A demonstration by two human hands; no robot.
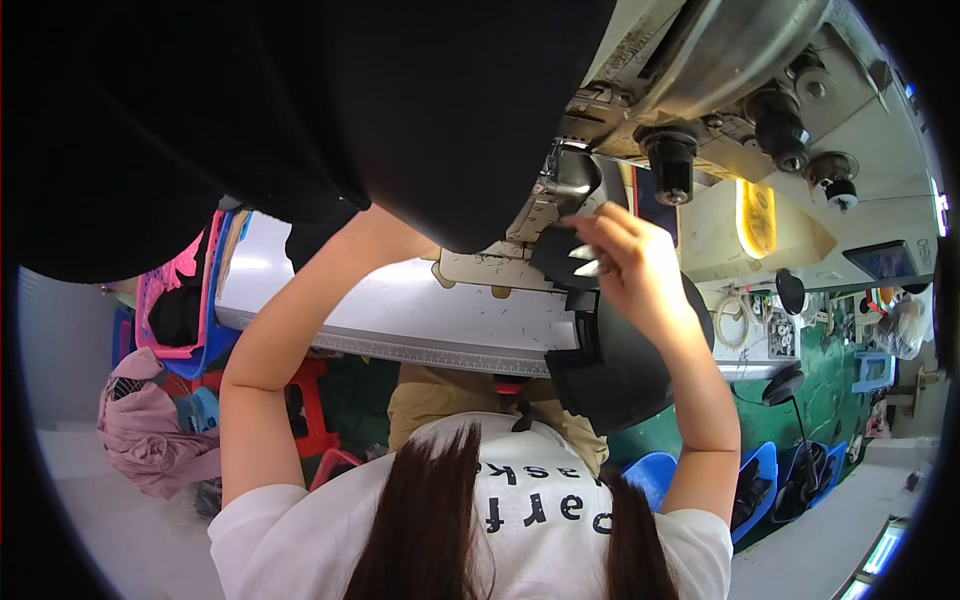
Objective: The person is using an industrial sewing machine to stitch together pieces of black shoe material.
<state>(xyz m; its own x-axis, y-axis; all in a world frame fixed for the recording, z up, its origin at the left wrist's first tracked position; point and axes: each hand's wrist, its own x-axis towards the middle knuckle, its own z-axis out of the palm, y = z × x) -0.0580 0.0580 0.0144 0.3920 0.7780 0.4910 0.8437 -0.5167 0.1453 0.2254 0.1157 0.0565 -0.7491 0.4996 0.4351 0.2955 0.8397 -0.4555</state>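
Note:
My left hand (392,238) reaches under a large black shape (450,120) that fills the upper left of the head view. That shape hides its fingers. My right hand (638,262) is closed beside the sewing machine's needle area (545,205), its fingers curled in. Two pale pointed tips (586,260) stick out from it; whether they are nails or snip blades, I cannot tell. Just under its fingertips lies a black fabric piece (556,256). More black fabric (625,350) hangs over the table's front edge below my right wrist.
The white table (400,305) has a ruler strip along its front edge and thread scraps. Black knobs (670,160) project from the machine. At left stand a pink basket (215,290) and a pink cloth (150,440). Blue bins (760,490) with black pieces sit at lower right.

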